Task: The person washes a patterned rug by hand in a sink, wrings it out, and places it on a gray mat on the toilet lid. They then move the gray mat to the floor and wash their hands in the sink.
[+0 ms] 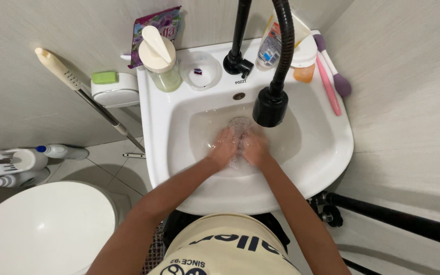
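Both hands, left hand and right hand, are pressed together over the drain of the white ceramic washbasin, directly under the black flexible tap spout, so the water runs over them. Neither hand holds anything; a pale pump soap bottle stands on the basin's back ledge within reach.

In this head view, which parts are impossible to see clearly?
- Drain: hidden under left hand and right hand in the sink.
- Anything held: blurred by running water.
- Faucet top: cut by the upper edge.
- Toilet lid: cut by the lower left edges.
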